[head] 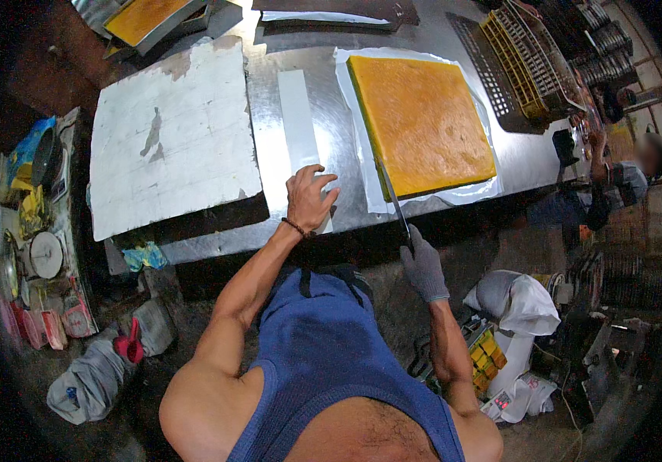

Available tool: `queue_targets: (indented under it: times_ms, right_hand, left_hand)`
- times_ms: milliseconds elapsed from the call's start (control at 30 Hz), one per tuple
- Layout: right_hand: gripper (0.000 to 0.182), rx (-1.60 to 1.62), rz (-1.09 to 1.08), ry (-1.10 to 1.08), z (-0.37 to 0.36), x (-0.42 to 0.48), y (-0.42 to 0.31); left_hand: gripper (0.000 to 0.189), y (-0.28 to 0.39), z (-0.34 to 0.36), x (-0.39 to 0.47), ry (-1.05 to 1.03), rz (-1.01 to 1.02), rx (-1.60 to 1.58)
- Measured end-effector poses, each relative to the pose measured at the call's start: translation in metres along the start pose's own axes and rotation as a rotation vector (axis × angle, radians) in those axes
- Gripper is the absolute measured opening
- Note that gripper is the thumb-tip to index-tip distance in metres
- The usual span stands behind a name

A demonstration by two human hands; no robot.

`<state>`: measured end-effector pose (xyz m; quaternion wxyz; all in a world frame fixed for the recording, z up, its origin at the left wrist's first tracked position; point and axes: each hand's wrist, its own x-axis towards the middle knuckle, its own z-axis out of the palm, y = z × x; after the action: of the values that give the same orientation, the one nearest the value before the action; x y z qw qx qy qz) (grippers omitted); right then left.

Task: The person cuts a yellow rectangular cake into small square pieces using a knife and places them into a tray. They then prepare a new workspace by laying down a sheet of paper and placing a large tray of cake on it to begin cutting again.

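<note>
A large square slab of sponge cake point(423, 124) with a golden-brown top lies on white paper point(378, 193) on the metal table. My right hand point(425, 267), in a grey knit glove, grips a long knife point(397, 202) by its dark handle. The blade runs along the cake's left edge near its front corner. Over the table's front part, my bare left hand point(310, 196) has its fingers spread and curled, with nothing held. Beneath and beyond it lies a flat whitish strip point(298, 118); whether the fingertips touch it I cannot tell.
On the left stands a worn white board point(175, 144), raised on the steel table point(215, 242). A tray of yellow cake point(146, 20) sits at the far left. A yellow plastic crate point(518, 63) is at the back right, and another person point(619, 185) stands beyond. White bags point(515, 303) are low at right.
</note>
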<state>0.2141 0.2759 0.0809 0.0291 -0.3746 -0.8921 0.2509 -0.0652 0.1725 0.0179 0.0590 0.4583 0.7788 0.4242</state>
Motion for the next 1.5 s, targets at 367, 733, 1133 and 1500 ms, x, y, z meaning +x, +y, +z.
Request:
queue_targets:
  times_ms: [367,733,1133,1500]
  right_hand:
    - [0.055,0.001,0.095,-0.018,0.006,-0.005,-0.009]
    - [0.055,-0.055,0.079,-0.073,0.014,-0.002,0.01]
    - [0.048,0.179,0.25,-0.118,-0.056,-0.187,0.1]
    - [0.055,0.265,0.555,0.017,-0.016,-0.267,0.141]
  left_hand:
    - [0.027,0.005,0.008,0.012,-0.018,0.048,0.001]
    - [0.026,0.005,0.061,0.053,-0.118,0.088,0.156]
    - [0.051,0.054,0.119,-0.022,-0.403,0.266,0.426]
    - [0.062,0.085,0.132,-0.01,-0.004,0.357,0.215]
